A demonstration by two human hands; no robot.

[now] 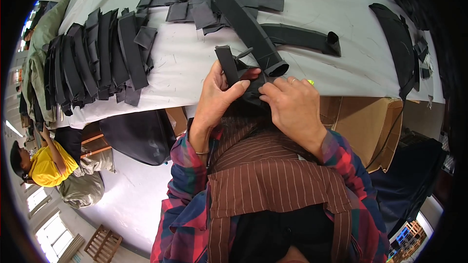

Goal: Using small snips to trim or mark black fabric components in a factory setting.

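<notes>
Just off the table's near edge, a black fabric strip (227,64) is held between both hands. My left hand (213,98) grips it, thumb on top, with one end standing up past the fingers. On its other side my right hand (295,109) pinches the bunched dark cloth (253,96) with closed fingertips. What lies right under those fingertips is hidden. A small dark pointed thing (245,52) shows just beyond the cloth; its kind is unclear. Beside the right knuckles is a bit of bright yellow-green (311,82).
On the white-covered table (180,73), a row of black strips (100,53) lies left and a loose pile (200,0) lies far. A curved black piece (395,44) is at right. Below stand a cardboard box (365,126) and dark bag (139,136). A person in yellow (51,165) works left.
</notes>
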